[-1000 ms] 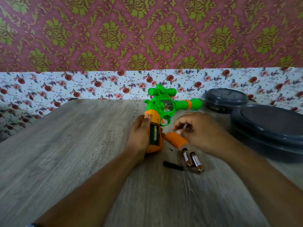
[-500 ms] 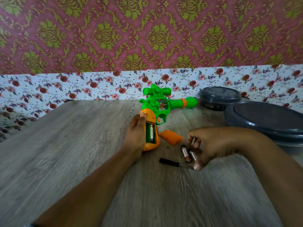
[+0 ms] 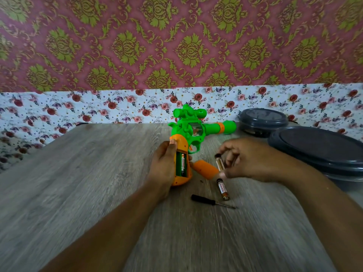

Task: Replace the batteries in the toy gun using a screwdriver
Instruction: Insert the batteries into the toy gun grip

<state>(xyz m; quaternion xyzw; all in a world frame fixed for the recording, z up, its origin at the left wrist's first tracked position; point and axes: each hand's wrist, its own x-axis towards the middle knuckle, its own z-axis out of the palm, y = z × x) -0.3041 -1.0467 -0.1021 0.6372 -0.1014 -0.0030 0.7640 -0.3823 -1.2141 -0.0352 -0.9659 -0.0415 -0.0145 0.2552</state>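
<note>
In the orange grip of the green plastic toy gun, held by our left hand, one copper-and-black battery sits; our right hand pinches a second cylindrical battery, cover and screw remaining.

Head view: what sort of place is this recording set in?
Probably a home: a wood-grain table against a wall with maroon-and-gold damask wallpaper above a floral-print strip, with lidded dark grey plastic containers at the right.

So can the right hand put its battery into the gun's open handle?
Probably yes. The right hand pinches a battery near the toy gun; its open compartment faces up, one slot looks empty, and the left hand grips beside it.
</note>
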